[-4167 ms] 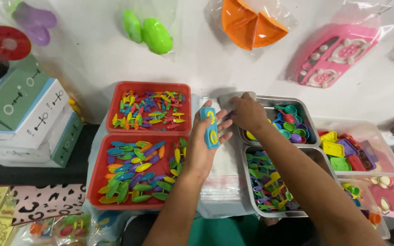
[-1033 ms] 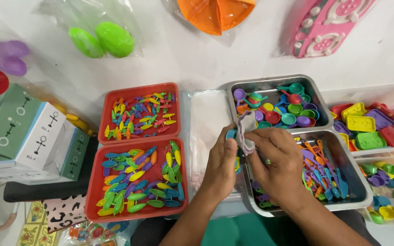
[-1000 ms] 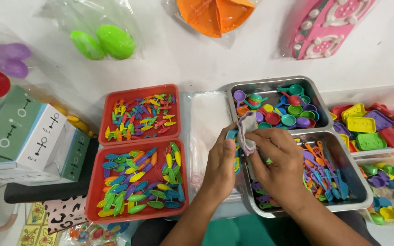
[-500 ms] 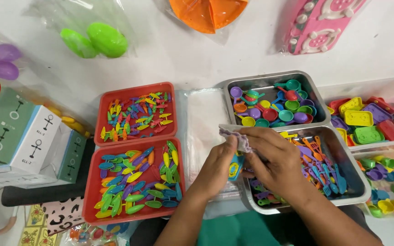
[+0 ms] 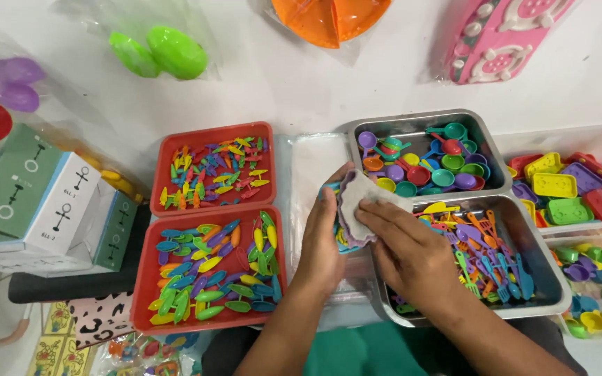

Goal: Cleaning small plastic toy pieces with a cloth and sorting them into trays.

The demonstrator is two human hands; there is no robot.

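My left hand (image 5: 323,240) grips a small blue toy piece with yellow marks (image 5: 338,237), mostly hidden behind a grey cloth (image 5: 354,207). My right hand (image 5: 412,252) presses that cloth flat against the toy with its fingers. Both hands hover over a stack of clear plastic bags (image 5: 315,167) between the red trays and the metal trays.
Two red trays (image 5: 175,285) (image 5: 165,157) with small colourful toy pieces lie left. Two metal trays (image 5: 482,139) (image 5: 545,278) with toy pans and utensils lie right, then clear bins (image 5: 593,139) of toy dishes. Boxes (image 5: 29,195) stand far left; bagged toys lie at the back.
The cloth has spread open over the blue toy, with my right hand now flat on it. The toy has shifted up a little in my left hand.
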